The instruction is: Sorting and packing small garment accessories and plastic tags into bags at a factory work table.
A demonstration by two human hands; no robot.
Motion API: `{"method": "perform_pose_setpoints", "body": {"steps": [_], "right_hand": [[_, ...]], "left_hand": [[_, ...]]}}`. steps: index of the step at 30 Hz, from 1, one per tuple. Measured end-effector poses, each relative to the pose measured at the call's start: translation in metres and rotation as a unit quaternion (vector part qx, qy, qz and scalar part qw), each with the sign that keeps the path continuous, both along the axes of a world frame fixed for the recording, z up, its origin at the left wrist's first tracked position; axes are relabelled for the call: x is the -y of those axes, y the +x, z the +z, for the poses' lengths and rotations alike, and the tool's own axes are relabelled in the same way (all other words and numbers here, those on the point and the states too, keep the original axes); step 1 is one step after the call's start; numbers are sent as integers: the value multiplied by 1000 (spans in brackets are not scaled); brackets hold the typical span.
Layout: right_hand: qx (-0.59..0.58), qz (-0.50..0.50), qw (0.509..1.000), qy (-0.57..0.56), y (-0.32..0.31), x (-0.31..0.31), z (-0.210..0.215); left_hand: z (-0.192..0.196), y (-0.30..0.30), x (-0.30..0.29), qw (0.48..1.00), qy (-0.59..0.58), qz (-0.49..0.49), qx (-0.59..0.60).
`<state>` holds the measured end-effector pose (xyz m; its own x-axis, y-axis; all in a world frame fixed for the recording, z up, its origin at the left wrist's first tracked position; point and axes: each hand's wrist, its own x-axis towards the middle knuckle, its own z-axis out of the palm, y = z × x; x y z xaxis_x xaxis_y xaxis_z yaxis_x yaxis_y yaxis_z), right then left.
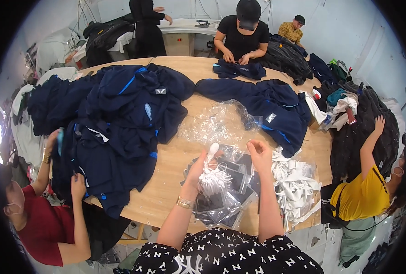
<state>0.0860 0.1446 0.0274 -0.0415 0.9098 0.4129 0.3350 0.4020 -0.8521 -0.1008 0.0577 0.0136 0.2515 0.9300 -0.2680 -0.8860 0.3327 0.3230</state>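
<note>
- Left hand (202,165) grips a bundle of white cords (215,179) above the plastic bags (221,203).
- Right hand (260,153), beside the bundle, pinches one cord end.

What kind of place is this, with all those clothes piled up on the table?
Probably a clothing workshop, in the finishing or packing part. Heaps of dark blue jackets cover a big wooden table, several people sit around sorting them, and the left hand holds a bundle of white cords above clear plastic bags.
</note>
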Motion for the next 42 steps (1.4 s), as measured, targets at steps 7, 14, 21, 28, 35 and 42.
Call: {"method": "perform_pose_setpoints", "body": {"steps": [7, 14, 21, 28, 35, 42], "right_hand": [[217, -118, 967, 60, 16, -5, 4], [16, 59, 984, -170, -17, 23, 18], [26, 166, 984, -55, -33, 19, 28], [114, 43, 986, 118, -16, -48, 36], [368, 0, 930, 21, 12, -76, -66], [215, -289, 925, -118, 12, -45, -89]], "left_hand": [[20, 1, 2, 997, 38, 53, 42], [27, 10, -2, 989, 71, 77, -103], [39, 27, -53, 968, 140, 163, -127], [68, 36, -121, 922, 244, 206, -217], [-26, 21, -150, 718, 72, 56, -690], [-102, 15, -124, 857, 20, 104, -505]]}}
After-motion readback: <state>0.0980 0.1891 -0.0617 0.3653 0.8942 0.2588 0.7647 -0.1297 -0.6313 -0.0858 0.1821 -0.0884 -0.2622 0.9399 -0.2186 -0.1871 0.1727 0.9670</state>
